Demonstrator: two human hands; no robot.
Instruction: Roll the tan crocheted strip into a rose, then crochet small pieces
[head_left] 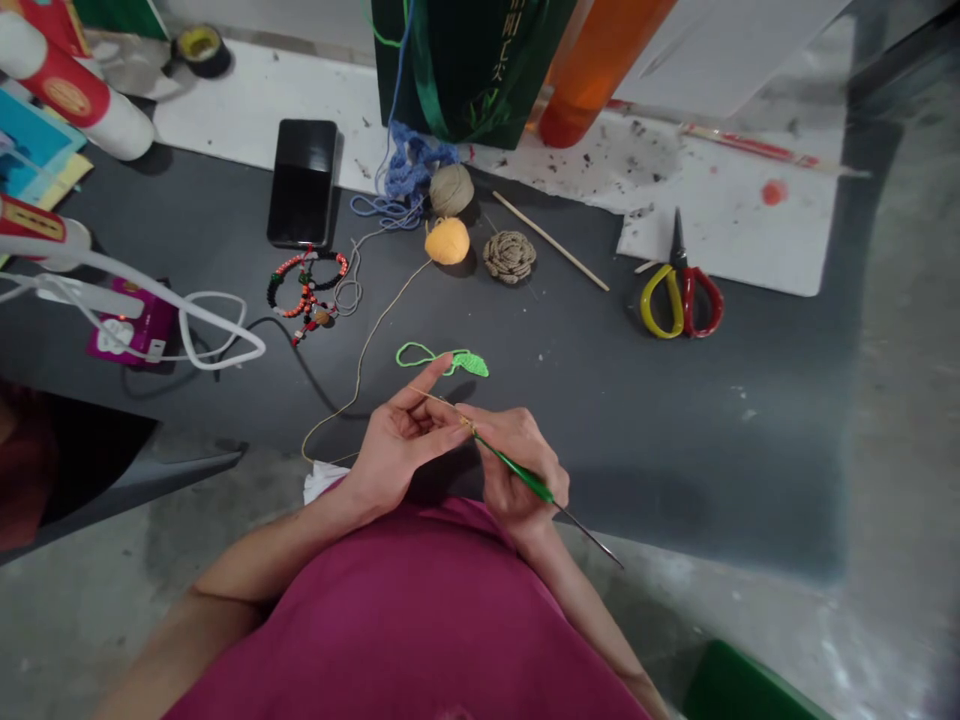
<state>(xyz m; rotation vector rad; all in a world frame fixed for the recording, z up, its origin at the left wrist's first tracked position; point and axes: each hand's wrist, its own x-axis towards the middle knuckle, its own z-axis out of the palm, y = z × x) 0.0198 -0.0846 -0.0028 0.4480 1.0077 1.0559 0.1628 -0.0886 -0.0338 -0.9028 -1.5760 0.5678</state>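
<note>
My right hand (pixel 523 465) is closed around a crochet hook (pixel 529 477) with a green handle; its bare metal end points down to the right. At the hook's tip sits a tiny bit of yellow yarn work (pixel 469 424), pinched by my left hand (pixel 401 440). The left index finger is stretched out with the yellow yarn (pixel 360 365) running over it. That strand loops back to a small yellow yarn ball (pixel 448 241). Just beyond my left fingertip lies a bright green crocheted leaf (pixel 469 364) with a loose tail.
Behind lie a tan yarn ball (pixel 451 189), a brown crocheted rosette (pixel 509 257), blue yarn (pixel 412 165), and a wooden stick (pixel 551 241). Scissors (pixel 681 290) rest at right. A phone (pixel 303 183), a beaded bracelet (pixel 307 285) and white cables (pixel 195 330) are at left. A dark green bag (pixel 465 70) stands behind.
</note>
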